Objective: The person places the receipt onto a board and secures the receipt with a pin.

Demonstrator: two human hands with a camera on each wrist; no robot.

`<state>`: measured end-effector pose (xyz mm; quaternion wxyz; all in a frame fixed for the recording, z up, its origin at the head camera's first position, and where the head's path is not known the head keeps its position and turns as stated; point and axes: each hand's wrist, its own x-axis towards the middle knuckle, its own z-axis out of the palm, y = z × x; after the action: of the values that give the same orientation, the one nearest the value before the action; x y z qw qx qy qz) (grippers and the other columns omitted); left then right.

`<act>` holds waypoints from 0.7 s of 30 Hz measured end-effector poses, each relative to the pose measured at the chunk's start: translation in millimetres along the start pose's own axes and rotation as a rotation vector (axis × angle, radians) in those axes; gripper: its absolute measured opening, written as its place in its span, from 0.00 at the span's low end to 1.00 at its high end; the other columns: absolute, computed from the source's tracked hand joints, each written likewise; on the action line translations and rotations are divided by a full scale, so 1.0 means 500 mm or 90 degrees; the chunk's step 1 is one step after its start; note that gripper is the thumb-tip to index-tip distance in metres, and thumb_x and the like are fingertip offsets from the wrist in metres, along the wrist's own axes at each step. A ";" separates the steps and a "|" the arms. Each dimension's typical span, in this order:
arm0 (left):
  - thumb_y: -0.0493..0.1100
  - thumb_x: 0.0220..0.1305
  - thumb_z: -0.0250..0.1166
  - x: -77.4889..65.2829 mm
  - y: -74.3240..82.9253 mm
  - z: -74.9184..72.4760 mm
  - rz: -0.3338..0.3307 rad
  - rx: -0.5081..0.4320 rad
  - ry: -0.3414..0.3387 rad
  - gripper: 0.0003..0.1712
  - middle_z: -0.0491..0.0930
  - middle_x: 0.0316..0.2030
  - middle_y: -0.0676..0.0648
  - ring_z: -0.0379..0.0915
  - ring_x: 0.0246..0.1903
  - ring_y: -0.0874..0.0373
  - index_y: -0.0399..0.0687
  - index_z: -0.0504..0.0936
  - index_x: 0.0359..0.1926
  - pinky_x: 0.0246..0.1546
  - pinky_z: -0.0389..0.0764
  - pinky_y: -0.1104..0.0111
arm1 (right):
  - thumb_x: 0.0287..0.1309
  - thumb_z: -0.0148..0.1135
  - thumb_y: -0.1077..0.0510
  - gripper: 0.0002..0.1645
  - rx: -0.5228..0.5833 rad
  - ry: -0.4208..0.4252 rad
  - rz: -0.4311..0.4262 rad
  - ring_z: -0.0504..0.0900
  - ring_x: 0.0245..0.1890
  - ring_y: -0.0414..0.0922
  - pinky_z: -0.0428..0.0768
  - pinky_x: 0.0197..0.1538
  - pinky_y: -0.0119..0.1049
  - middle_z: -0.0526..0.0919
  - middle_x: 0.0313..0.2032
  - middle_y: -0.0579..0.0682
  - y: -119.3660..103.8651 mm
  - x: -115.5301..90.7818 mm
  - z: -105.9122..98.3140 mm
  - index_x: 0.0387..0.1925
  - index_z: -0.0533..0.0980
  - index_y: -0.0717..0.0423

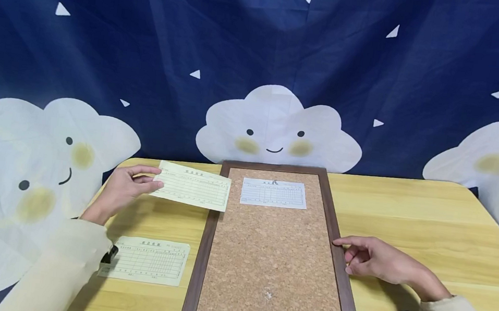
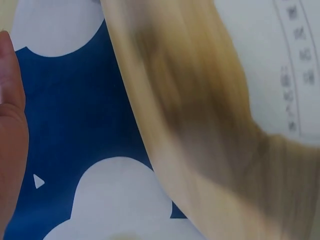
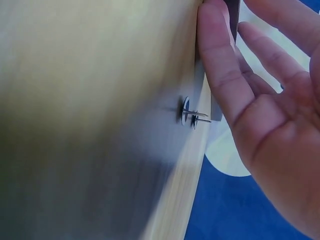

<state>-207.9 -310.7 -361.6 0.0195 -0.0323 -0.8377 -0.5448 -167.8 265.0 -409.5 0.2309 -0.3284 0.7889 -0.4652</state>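
Note:
My left hand [image 1: 124, 189] pinches the left edge of a pale yellow printed form slip [image 1: 193, 187], held above the table with its right end over the board's frame. The framed cork board [image 1: 277, 264] lies on the table. Near its top is a whitish form slip [image 1: 274, 194] with a small dark spot at its upper edge. My right hand [image 1: 378, 259] touches the board's right frame edge with the index finger. Below the left wrist lies another pale form slip [image 1: 145, 262], partly hidden by the sleeve. The left wrist view shows only part of the left hand [image 2: 12, 135].
Two metal thumbtacks [image 3: 190, 114] stand points up on the table near my right hand in the right wrist view. The wooden table [image 1: 435, 222] extends on both sides of the board. Behind it hangs a blue cloth [image 1: 254, 46] with clouds.

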 end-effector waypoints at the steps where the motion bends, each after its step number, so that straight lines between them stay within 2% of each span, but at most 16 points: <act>1: 0.41 0.59 0.75 0.000 0.000 0.003 0.000 -0.009 -0.001 0.29 0.87 0.35 0.60 0.83 0.37 0.70 0.27 0.79 0.56 0.37 0.81 0.76 | 0.60 0.64 0.69 0.32 0.003 -0.001 -0.001 0.79 0.35 0.37 0.81 0.38 0.30 0.77 0.37 0.54 -0.001 0.000 0.000 0.63 0.65 0.80; 4: 0.39 0.59 0.75 -0.002 0.001 0.013 0.000 -0.029 -0.003 0.28 0.86 0.34 0.60 0.83 0.37 0.69 0.26 0.78 0.56 0.37 0.82 0.75 | 0.59 0.62 0.72 0.31 0.006 -0.006 -0.003 0.80 0.34 0.38 0.82 0.38 0.31 0.77 0.37 0.54 -0.005 0.002 0.002 0.62 0.65 0.81; 8: 0.41 0.59 0.75 -0.005 0.005 0.024 0.002 -0.021 0.003 0.29 0.85 0.37 0.61 0.81 0.38 0.70 0.28 0.79 0.57 0.38 0.82 0.75 | 0.56 0.62 0.74 0.32 -0.001 -0.015 0.008 0.79 0.33 0.37 0.81 0.36 0.30 0.76 0.35 0.52 -0.018 0.009 0.002 0.62 0.65 0.82; 12: 0.41 0.58 0.75 -0.007 0.011 0.036 0.003 -0.026 0.004 0.29 0.85 0.38 0.60 0.81 0.39 0.70 0.28 0.79 0.57 0.40 0.82 0.75 | 0.59 0.64 0.71 0.30 -0.018 -0.013 0.063 0.76 0.29 0.37 0.77 0.30 0.29 0.78 0.33 0.50 -0.038 0.019 -0.002 0.61 0.67 0.80; 17: 0.39 0.58 0.75 -0.009 0.014 0.047 0.001 -0.036 0.000 0.28 0.86 0.36 0.56 0.83 0.37 0.68 0.28 0.79 0.56 0.39 0.83 0.73 | 0.62 0.65 0.65 0.26 -0.061 0.034 0.138 0.77 0.23 0.41 0.80 0.24 0.35 0.80 0.29 0.49 -0.063 0.034 -0.003 0.58 0.73 0.75; 21: 0.39 0.58 0.75 -0.010 0.014 0.054 0.004 -0.034 0.001 0.28 0.86 0.36 0.54 0.83 0.38 0.68 0.28 0.79 0.56 0.40 0.83 0.73 | 0.63 0.65 0.63 0.21 -0.084 0.068 0.156 0.76 0.19 0.43 0.79 0.23 0.36 0.78 0.26 0.48 -0.075 0.048 0.000 0.54 0.76 0.71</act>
<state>-202.4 -283.5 -366.3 0.0213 -0.0351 -0.8227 -0.5670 -172.7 234.5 -377.8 0.2212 -0.2190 0.8631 -0.3977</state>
